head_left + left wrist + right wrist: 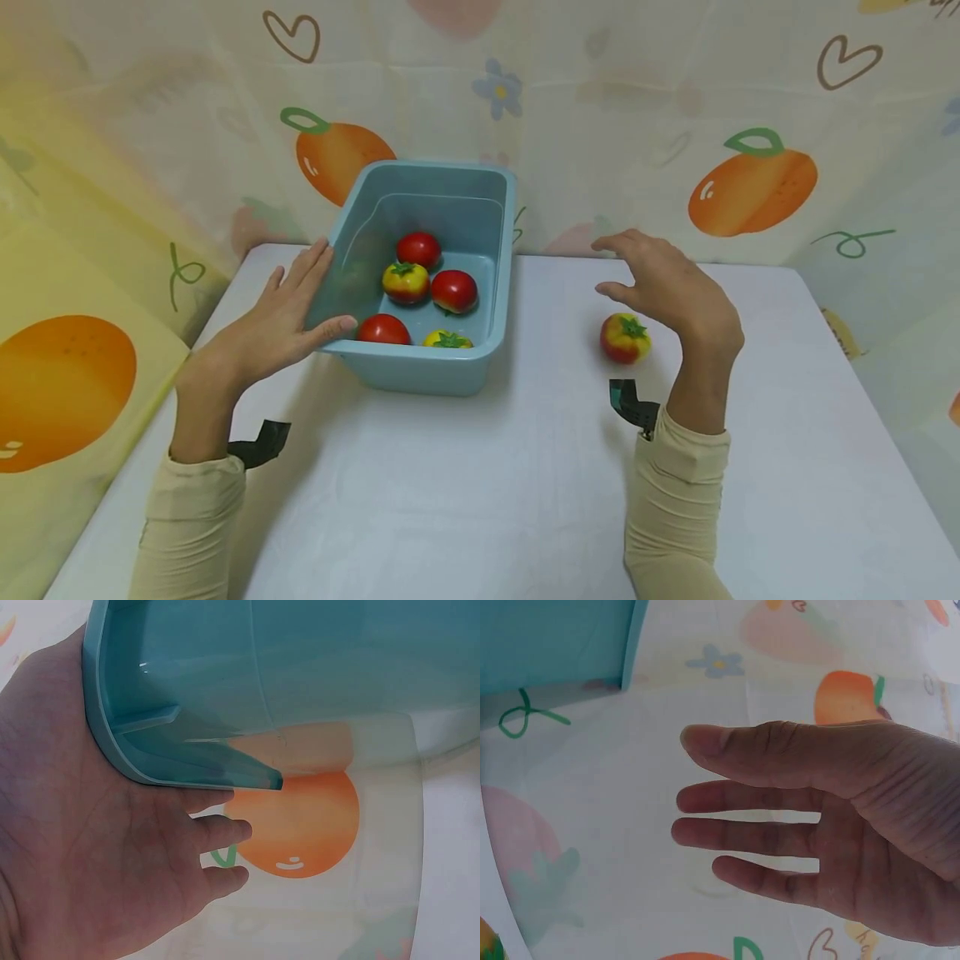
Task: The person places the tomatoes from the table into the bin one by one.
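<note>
A blue-grey plastic bin stands on the left half of the table, holding several tomatoes, some red and some yellow-red with green calyxes. My left hand rests against the bin's left rim with fingers straight; in the left wrist view the palm lies along the bin's edge. To the right of the bin, a single red-and-yellow tomato sits on the table. Just above and beyond it hovers my right hand, fingers extended, thumb apart and nothing held, as the right wrist view also shows.
The table has a white cover. Behind it hangs a cloth printed with oranges, hearts and flowers, close to the bin's back. A yellowish side cloth hangs at the left. Each wrist carries a dark camera mount.
</note>
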`<state>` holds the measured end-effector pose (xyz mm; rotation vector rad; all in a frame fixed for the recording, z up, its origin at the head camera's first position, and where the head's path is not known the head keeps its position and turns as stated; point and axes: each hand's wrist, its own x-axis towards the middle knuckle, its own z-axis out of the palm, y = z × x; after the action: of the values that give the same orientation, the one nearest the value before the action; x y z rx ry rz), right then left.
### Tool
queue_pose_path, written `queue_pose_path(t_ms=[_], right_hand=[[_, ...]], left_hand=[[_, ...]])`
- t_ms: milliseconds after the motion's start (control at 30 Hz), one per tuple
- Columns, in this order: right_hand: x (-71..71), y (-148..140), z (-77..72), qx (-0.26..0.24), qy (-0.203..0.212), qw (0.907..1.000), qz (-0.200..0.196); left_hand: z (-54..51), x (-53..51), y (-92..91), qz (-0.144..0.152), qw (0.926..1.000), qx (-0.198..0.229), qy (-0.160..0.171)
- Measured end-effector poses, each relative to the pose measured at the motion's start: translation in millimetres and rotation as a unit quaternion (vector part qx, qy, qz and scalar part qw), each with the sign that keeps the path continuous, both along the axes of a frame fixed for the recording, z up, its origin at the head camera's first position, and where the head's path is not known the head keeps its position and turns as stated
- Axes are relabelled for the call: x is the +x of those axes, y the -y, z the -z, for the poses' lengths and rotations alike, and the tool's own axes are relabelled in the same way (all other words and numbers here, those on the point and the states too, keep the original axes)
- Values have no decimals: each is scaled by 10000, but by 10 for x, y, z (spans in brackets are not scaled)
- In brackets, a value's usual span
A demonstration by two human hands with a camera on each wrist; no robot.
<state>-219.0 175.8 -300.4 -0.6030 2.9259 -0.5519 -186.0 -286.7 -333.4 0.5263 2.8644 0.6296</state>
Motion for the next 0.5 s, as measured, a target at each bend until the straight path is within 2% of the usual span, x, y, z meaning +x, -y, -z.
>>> queue_pose_path(t_ms=[500], right_hand=[[-157, -50, 148, 23, 941, 9955, 94]], left_hand=[[-1, -6, 4, -11, 10000, -16, -15]])
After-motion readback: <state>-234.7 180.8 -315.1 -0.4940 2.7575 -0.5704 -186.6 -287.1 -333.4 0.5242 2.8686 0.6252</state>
